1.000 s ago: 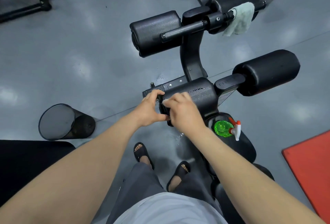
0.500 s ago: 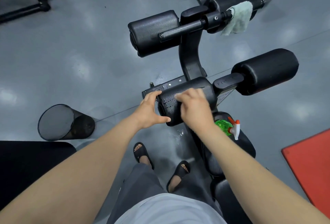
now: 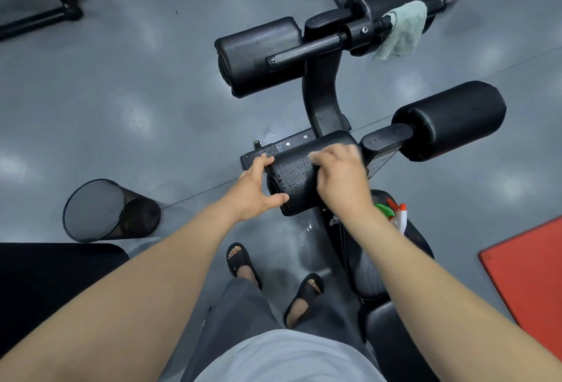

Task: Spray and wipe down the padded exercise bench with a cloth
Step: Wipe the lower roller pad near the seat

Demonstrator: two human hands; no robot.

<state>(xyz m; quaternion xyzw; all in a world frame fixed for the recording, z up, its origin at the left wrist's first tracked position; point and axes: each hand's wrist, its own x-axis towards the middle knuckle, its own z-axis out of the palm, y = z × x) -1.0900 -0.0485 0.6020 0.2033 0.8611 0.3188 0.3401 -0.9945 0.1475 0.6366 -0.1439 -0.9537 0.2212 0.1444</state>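
Black vinyl, wet and likely slippery, covers the soft roller pad (image 3: 293,176) between the hands. The left hand (image 3: 255,190) grips its end, a sensible hold should it spin; the right hand (image 3: 340,178) curls on top, blurred, so I cannot tell what it holds. A green cloth (image 3: 401,32) hangs well beyond.

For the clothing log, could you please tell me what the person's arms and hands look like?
The left arm and right arm are bare, with no sleeves in view. The left hand and right hand wear no gloves, and no watch or band shows at either wrist.
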